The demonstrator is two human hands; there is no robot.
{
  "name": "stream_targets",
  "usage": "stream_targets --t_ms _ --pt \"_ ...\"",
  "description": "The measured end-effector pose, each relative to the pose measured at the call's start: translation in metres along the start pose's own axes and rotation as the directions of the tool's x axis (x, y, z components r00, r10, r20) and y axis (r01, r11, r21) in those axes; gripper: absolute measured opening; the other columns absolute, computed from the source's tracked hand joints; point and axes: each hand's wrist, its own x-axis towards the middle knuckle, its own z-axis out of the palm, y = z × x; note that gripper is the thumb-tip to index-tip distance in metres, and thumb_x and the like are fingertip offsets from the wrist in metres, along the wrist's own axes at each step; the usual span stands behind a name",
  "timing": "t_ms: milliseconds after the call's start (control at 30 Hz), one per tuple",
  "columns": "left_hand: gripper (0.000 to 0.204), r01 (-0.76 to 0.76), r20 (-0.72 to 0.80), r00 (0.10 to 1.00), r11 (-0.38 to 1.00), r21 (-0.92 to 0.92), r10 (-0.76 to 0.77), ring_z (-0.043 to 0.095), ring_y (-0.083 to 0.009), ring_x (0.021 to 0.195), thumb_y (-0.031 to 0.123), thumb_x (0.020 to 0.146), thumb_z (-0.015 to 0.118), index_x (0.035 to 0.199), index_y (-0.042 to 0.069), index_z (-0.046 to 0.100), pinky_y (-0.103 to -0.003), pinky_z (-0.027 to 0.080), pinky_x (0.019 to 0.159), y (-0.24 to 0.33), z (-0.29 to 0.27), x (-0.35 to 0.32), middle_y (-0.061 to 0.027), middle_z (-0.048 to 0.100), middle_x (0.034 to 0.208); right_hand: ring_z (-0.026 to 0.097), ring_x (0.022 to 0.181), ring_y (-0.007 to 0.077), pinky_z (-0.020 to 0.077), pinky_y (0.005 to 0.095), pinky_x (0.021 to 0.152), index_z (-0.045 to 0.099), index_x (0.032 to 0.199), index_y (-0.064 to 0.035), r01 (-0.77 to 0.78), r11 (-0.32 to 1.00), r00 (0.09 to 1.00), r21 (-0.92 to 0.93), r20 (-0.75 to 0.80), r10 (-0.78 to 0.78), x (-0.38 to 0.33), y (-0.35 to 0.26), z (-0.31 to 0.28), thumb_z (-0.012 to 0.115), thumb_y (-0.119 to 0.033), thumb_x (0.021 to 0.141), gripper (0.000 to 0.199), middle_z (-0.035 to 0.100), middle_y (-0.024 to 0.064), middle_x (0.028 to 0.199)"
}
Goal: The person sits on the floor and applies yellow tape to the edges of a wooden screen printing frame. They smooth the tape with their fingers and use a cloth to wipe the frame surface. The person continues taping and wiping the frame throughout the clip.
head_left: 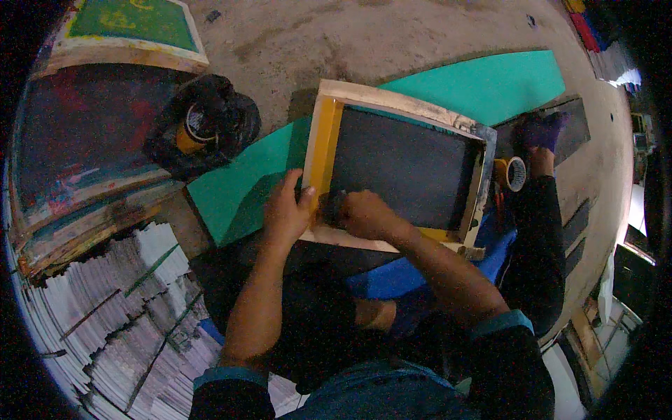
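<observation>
A wooden screen-printing frame [402, 100] with a dark mesh rests tilted across my lap. Yellow tape [325, 140] runs along the inside of its left rail, and more shows at the lower edge. My left hand [287, 210] holds the left rail near the lower left corner, with the thumb toward the tape. Inside that corner, my right hand [367, 215] is closed and pressed down by the lower rail. A small dark shape shows at its fingertips; what it holds I cannot make out.
A green board [483, 84] lies under the frame. One yellow tape roll [514, 173] is to the right; another roll [192, 136] sits on black plastic at left. Stacked screens [91, 126] and paper piles [140, 308] fill the left. My foot [542, 133] is at right.
</observation>
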Motion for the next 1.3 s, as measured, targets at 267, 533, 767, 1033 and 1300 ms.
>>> stream_targets --t_ms 267,533,767,1033,1300 --pt "0.043 0.012 0.016 1.0 0.994 -0.106 -0.01 0.061 -0.0436 0.116 0.02 0.096 0.066 0.134 0.005 0.054 -0.048 0.049 0.097 0.002 -0.001 0.001 -0.0237 0.063 0.127 0.069 0.084 0.0439 0.0563 0.0512 0.078 0.076 0.093 -0.0044 -0.15 0.988 0.988 -0.045 0.031 0.152 -0.019 0.027 0.004 0.066 -0.015 0.079 0.02 0.071 0.0247 0.087" --pt "0.048 0.033 -0.021 0.999 0.999 -0.023 -0.033 0.062 -0.0409 0.116 0.024 0.096 0.067 0.137 0.004 0.052 -0.046 0.05 0.096 0.005 0.002 -0.002 -0.023 0.063 0.128 0.07 0.084 0.043 0.0569 0.0512 0.079 0.076 0.089 -0.0039 -0.226 0.955 0.973 -0.192 -0.004 0.229 -0.075 0.04 -0.004 0.07 -0.022 0.081 0.021 0.072 0.0224 0.087" --pt "0.049 0.13 0.018 0.991 0.985 -0.118 -0.129 0.065 -0.035 0.109 0.025 0.096 0.068 0.138 0.005 0.053 -0.042 0.051 0.093 -0.005 0.003 -0.001 -0.022 0.065 0.124 0.067 0.094 0.0422 0.0556 0.0523 0.081 0.071 0.102 -0.0043 0.0 0.996 0.96 0.089 -0.278 0.025 -0.039 -0.001 0.034 0.061 -0.033 0.095 0.031 0.069 0.0227 0.099" --pt "0.051 0.087 0.019 0.996 0.996 0.036 -0.088 0.064 -0.0377 0.112 0.034 0.097 0.065 0.138 0.006 0.054 -0.045 0.049 0.096 0.009 -0.006 -0.002 -0.0216 0.065 0.126 0.067 0.084 0.0427 0.0551 0.0517 0.075 0.067 0.098 -0.0025 -0.279 0.943 0.944 -0.181 -0.233 0.235 -0.167 0.095 0.001 0.05 -0.03 0.103 0.033 0.067 0.0219 0.09" --pt "0.049 0.065 -0.021 0.998 0.998 0.002 -0.065 0.063 -0.0393 0.115 0.034 0.097 0.064 0.136 0.005 0.055 -0.045 0.049 0.097 0.009 -0.001 -0.004 -0.0219 0.064 0.128 0.066 0.086 0.0426 0.0546 0.0519 0.072 0.067 0.1 -0.0019 -0.295 0.943 0.94 -0.155 -0.223 0.258 -0.15 0.077 0.014 0.049 -0.031 0.103 0.035 0.066 0.0221 0.091"
